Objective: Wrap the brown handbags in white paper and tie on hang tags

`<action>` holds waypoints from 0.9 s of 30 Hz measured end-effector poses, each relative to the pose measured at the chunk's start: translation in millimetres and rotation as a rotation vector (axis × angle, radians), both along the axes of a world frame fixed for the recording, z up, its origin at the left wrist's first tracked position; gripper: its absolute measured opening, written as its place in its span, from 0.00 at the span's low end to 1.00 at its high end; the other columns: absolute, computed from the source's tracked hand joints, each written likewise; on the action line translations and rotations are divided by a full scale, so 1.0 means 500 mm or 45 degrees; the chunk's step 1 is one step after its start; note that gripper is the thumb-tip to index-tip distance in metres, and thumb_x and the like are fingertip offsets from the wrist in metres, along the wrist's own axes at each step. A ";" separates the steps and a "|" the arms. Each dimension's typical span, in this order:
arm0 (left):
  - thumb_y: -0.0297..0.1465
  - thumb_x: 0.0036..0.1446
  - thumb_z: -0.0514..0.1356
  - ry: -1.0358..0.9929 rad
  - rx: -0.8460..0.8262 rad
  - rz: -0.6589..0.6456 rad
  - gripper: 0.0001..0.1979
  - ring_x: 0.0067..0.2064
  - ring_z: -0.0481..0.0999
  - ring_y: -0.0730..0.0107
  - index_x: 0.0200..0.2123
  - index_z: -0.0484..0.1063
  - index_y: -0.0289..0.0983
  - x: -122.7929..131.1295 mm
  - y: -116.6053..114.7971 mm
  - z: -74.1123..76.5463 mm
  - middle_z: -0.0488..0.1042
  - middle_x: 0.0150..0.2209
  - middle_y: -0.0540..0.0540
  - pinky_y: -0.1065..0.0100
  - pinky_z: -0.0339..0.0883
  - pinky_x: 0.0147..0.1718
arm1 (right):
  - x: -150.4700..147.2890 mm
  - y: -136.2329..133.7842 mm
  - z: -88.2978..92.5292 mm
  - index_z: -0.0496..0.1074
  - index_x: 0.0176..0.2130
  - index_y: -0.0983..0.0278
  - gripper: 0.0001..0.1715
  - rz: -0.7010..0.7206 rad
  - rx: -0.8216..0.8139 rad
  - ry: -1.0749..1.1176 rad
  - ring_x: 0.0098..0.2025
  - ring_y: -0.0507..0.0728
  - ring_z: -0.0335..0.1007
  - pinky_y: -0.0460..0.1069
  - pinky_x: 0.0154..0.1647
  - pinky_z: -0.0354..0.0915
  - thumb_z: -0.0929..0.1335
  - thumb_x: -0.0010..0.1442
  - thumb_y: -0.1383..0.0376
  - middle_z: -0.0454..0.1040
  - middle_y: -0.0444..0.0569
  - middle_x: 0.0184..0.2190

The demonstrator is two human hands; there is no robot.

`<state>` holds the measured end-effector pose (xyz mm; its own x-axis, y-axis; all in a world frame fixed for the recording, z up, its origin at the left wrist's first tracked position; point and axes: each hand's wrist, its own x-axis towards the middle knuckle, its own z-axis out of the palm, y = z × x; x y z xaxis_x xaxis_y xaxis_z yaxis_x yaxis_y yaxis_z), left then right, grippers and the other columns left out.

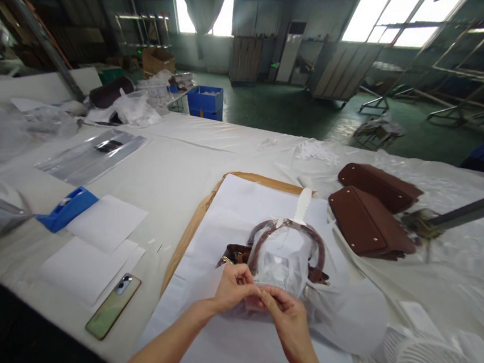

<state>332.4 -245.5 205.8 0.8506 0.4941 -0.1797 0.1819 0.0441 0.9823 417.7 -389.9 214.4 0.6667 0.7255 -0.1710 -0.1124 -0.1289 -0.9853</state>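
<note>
A brown handbag lies in front of me; its curved handles [319, 248] stick up, with clear plastic wrap [278, 266] bunched between them. Over the near side of the bag, my left hand [234, 286] and my right hand [286, 309] meet with fingertips pinched together. Whatever sits between the fingers is too small to make out. A white strip tag [303, 205] extends from the top of the handles. Beneath the bag is a large sheet of white paper [237, 202] over brown paper [188, 241]. Much of the bag's body is hidden by my hands and the wrap.
Two brown bags [363, 224] stand to the right, near a grey metal bar [475, 207]. On the left are a blue tape dispenser [71, 208], white cards [106, 222] and a green phone [113, 306]. White ribbed pieces [421, 350] lie at the lower right.
</note>
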 end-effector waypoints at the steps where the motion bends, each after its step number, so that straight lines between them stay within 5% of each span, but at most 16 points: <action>1: 0.33 0.42 0.67 0.020 0.069 -0.038 0.11 0.22 0.66 0.77 0.22 0.69 0.33 -0.002 -0.002 0.004 0.68 0.19 0.53 0.76 0.56 0.20 | 0.005 -0.003 0.000 0.80 0.32 0.63 0.17 -0.043 0.002 -0.044 0.34 0.59 0.74 0.51 0.37 0.71 0.73 0.51 0.53 0.78 0.51 0.31; 4: 0.36 0.47 0.66 -0.016 0.295 -0.135 0.11 0.23 0.65 0.79 0.25 0.73 0.34 -0.008 -0.005 0.045 0.71 0.23 0.51 0.76 0.55 0.21 | 0.039 0.001 0.019 0.78 0.44 0.65 0.24 -0.279 -0.003 -0.178 0.33 0.57 0.73 0.50 0.37 0.71 0.73 0.51 0.53 0.78 0.55 0.39; 8: 0.36 0.54 0.63 -0.243 0.599 0.170 0.13 0.22 0.62 0.84 0.41 0.73 0.36 0.016 0.011 0.115 0.75 0.44 0.45 0.75 0.62 0.26 | 0.097 0.051 0.071 0.68 0.56 0.65 0.39 -0.451 0.066 -0.103 0.28 0.53 0.71 0.47 0.27 0.67 0.73 0.50 0.50 0.74 0.58 0.48; 12: 0.35 0.57 0.61 -0.254 0.865 0.169 0.32 0.33 0.73 0.76 0.63 0.54 0.39 0.074 0.043 0.144 0.59 0.62 0.37 0.68 0.70 0.40 | 0.108 0.084 0.103 0.75 0.36 0.67 0.24 -0.366 0.139 -0.180 0.23 0.50 0.62 0.45 0.25 0.60 0.71 0.52 0.49 0.69 0.45 0.23; 16: 0.29 0.60 0.57 -0.363 1.009 -0.075 0.20 0.55 0.69 0.64 0.56 0.65 0.38 0.113 0.062 0.144 0.69 0.54 0.42 0.62 0.64 0.56 | 0.091 0.052 0.105 0.73 0.28 0.66 0.21 -0.353 0.182 -0.353 0.21 0.48 0.50 0.44 0.22 0.51 0.70 0.56 0.50 0.57 0.40 0.17; 20: 0.25 0.61 0.54 -0.384 0.993 -0.012 0.14 0.51 0.71 0.65 0.50 0.70 0.38 0.122 0.061 0.135 0.72 0.49 0.42 0.62 0.66 0.53 | 0.095 0.009 0.115 0.75 0.32 0.66 0.21 -0.394 0.319 -0.253 0.21 0.47 0.49 0.44 0.20 0.48 0.71 0.54 0.50 0.58 0.41 0.18; 27: 0.28 0.59 0.56 -0.264 0.966 0.078 0.14 0.42 0.73 0.69 0.49 0.70 0.38 0.118 0.068 0.132 0.71 0.48 0.44 0.65 0.68 0.47 | 0.113 -0.041 0.185 0.76 0.31 0.63 0.15 -0.532 0.521 -0.318 0.21 0.49 0.57 0.44 0.20 0.55 0.73 0.53 0.53 0.65 0.45 0.20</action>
<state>391.2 -211.6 271.9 0.7971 0.4656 0.3845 0.0110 -0.6479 0.7617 474.1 -410.5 307.1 0.8916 0.3693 0.2621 0.1677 0.2683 -0.9486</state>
